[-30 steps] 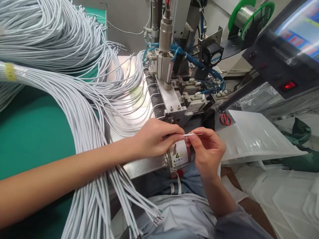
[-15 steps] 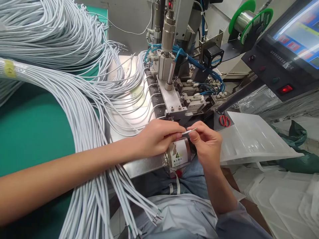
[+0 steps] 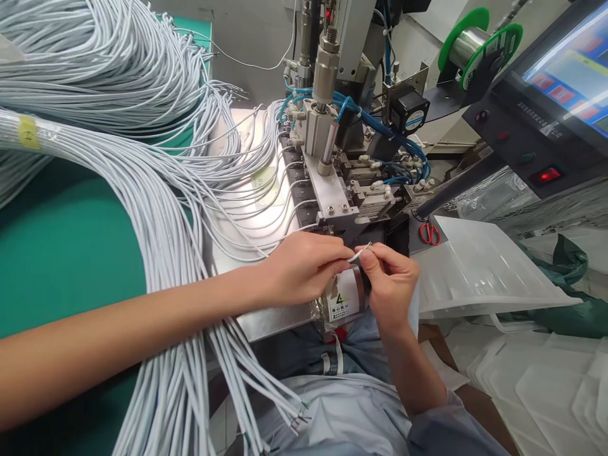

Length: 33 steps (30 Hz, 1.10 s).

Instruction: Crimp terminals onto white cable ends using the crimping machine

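My left hand (image 3: 299, 269) and my right hand (image 3: 389, 278) meet at the front of a small bench machine (image 3: 332, 183). Both pinch the same thin grey cable end (image 3: 360, 254), held between thumb and fingers, its bare tip pointing up toward the machine's clamp row. Below the hands, a warning label (image 3: 342, 301) is stuck on the machine's front edge. A thick bundle of grey cables (image 3: 142, 183) runs from the left across the green mat (image 3: 66, 247) under my left forearm.
A control panel with a screen (image 3: 560, 88) and a lit red switch (image 3: 546, 174) stands at right. A green solder spool (image 3: 479, 41) sits behind. Small red scissors (image 3: 429, 232) lie by a white plastic tray (image 3: 479, 266). More trays lie lower right.
The cable end has tilted from lying level to pointing up toward the machine. Both hands have drawn slightly closer together and nearer the clamp.
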Each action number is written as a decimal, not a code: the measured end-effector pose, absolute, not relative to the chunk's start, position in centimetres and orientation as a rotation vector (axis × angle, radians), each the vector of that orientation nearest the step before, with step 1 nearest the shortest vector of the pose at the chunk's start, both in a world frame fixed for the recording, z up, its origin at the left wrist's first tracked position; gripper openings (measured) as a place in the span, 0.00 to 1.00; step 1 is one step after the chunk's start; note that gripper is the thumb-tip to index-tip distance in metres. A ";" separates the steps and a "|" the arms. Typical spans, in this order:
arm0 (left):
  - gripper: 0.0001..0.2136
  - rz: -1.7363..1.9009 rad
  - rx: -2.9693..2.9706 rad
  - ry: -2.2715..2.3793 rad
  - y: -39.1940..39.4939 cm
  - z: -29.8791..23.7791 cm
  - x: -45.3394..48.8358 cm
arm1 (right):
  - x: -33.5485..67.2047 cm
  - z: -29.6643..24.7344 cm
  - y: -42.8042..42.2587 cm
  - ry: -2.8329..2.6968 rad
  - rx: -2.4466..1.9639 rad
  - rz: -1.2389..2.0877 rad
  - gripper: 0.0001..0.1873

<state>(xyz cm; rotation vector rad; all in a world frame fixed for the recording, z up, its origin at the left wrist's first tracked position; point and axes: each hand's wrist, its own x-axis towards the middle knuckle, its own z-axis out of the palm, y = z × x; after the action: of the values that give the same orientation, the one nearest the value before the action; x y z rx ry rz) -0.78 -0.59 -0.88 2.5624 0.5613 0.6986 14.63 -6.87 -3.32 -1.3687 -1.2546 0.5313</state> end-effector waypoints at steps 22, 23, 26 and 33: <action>0.09 0.073 2.969 0.901 -0.2 -0.5 -0.6 | 16.4 -5.2 -4.4 -1.266 -1.437 0.877 0.11; 0.09 0.026 2.971 0.920 -0.1 -0.5 -0.5 | 16.4 -5.4 -4.1 -1.254 -1.429 0.931 0.10; 0.10 -0.050 2.969 0.926 0.0 -0.8 -0.5 | 16.3 -5.9 -3.7 -1.216 -1.417 1.035 0.09; 0.15 -0.010 2.979 0.868 0.1 -1.4 -0.8 | 16.2 -5.9 -3.2 -1.188 -1.421 1.124 0.09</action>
<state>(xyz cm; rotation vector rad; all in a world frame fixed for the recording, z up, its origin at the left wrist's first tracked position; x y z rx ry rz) -0.77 0.09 -1.45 2.9793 0.8681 -0.0099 16.24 -3.17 -5.87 -1.4214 -1.1884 1.1242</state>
